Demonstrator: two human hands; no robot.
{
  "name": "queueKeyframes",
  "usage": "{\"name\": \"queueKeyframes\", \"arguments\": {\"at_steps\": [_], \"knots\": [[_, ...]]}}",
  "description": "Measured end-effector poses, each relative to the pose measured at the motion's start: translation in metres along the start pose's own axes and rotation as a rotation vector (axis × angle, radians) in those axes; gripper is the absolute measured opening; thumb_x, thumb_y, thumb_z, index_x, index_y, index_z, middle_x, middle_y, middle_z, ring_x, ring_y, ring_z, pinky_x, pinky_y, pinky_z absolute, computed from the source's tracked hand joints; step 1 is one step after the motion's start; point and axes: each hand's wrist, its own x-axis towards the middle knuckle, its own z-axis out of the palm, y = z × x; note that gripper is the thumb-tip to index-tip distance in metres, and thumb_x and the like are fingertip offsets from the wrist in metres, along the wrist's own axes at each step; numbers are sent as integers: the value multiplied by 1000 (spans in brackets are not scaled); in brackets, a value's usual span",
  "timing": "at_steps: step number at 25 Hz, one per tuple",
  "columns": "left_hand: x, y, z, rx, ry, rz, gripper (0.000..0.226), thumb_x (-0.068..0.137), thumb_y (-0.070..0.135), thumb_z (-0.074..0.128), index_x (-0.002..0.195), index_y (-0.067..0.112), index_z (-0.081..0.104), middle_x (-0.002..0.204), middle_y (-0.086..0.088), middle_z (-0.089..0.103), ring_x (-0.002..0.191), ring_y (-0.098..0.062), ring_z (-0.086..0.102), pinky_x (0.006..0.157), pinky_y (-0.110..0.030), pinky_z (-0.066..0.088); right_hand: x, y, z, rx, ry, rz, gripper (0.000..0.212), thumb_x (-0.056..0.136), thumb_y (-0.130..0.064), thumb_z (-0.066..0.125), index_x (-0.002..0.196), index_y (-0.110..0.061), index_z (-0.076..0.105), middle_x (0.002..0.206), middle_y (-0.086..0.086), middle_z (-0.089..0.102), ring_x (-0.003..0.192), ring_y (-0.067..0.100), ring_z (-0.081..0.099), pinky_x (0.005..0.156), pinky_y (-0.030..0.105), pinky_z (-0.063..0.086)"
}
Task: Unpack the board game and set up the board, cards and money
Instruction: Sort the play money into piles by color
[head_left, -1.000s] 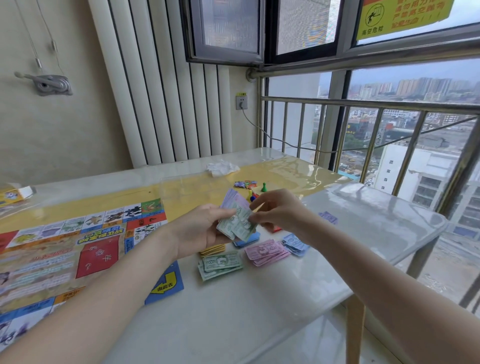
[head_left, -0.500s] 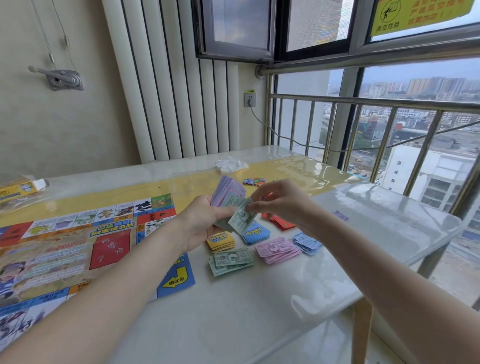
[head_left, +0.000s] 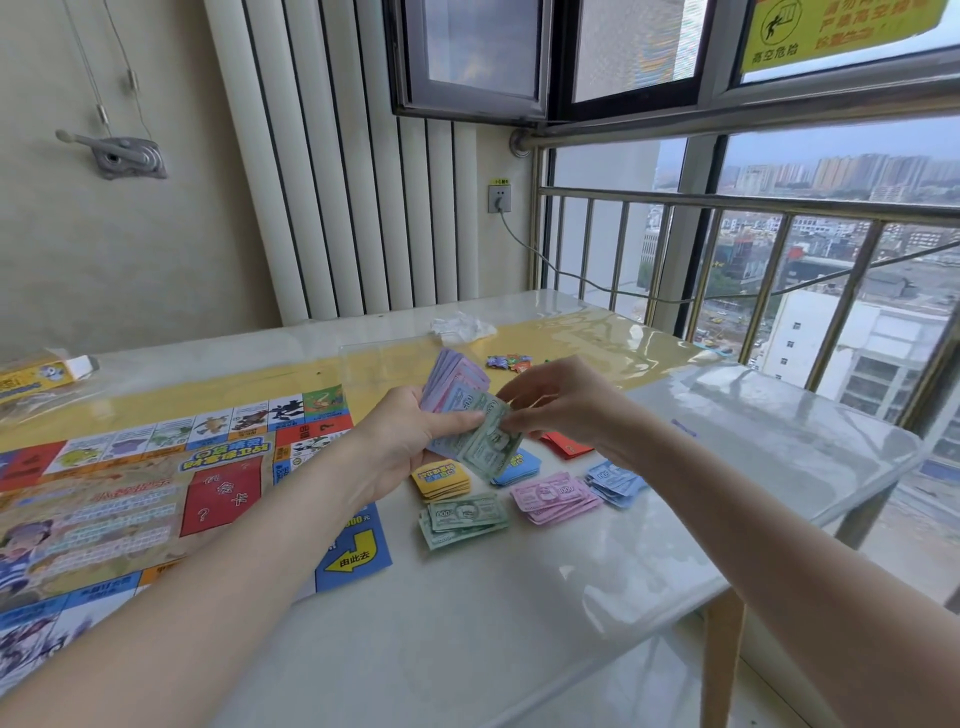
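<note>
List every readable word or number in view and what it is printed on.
"由此去": yellow arrow on the board's blue corner square.
"1000": pink banknotes.
"高空危险": yellow window sign; its other lines are blurred.
"000": green banknote pile, partly legible.
Board squares, cards and held banknotes: too blurred.

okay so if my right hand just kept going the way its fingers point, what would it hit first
Probably the green bill it already pinches, then the wad of play money in the left hand just beyond. The right hand points left, toward that thumb; depth is hard to judge from one view.
</note>
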Motion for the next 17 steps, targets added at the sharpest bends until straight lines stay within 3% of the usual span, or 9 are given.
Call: {"name": "queueKeyframes", "arguments": {"at_steps": [3,5,7,10,13,17], "knots": [[-2,-1,-1,68,-1,-10,22,80,2,66,101,4,60,90,-12,67,74,-20,66,65,-26,57,-4,-4,6,15,5,28,12,76,3,69,87,0,68,78,11,63,46,1,53,45,11,43],[-5,-1,-5,62,-12,-12,12,83,5,64,95,6,62,86,-10,68,66,-15,68,59,-23,57,-9,-4,8,81,-1,74,7,77,4,68,83,1,65,69,12,60,37,-3,49,37,9,36],[-9,-1,-13,-11,4,0,6,88,7,58,92,5,61,81,-8,70,60,-10,69,56,-20,57,-13,-2,13,231,7,148,10,77,5,68,82,-1,62,69,12,60,41,2,54,38,10,39],[-14,-3,-28,-61,27,8,12,91,5,54,99,-2,60,74,-7,73,62,-13,70,58,-21,57,-20,1,32,294,-23,215,24,77,4,68,100,-1,64,68,9,58,52,13,55,45,14,47],[-20,-5,-32,-14,18,-24,16,90,4,54,104,-4,58,72,-8,73,60,-14,70,54,-20,56,-23,4,56,-15,19,183,23,77,-8,70,100,-8,67,72,5,59,57,16,53,45,19,42],[-30,-5,-42,117,-35,-122,18,88,3,57,105,-4,57,79,-13,73,65,-17,71,57,-23,58,-29,7,64,-692,62,13,20,80,-28,67,94,-15,63,93,1,63,88,21,58,63,27,40]]}}
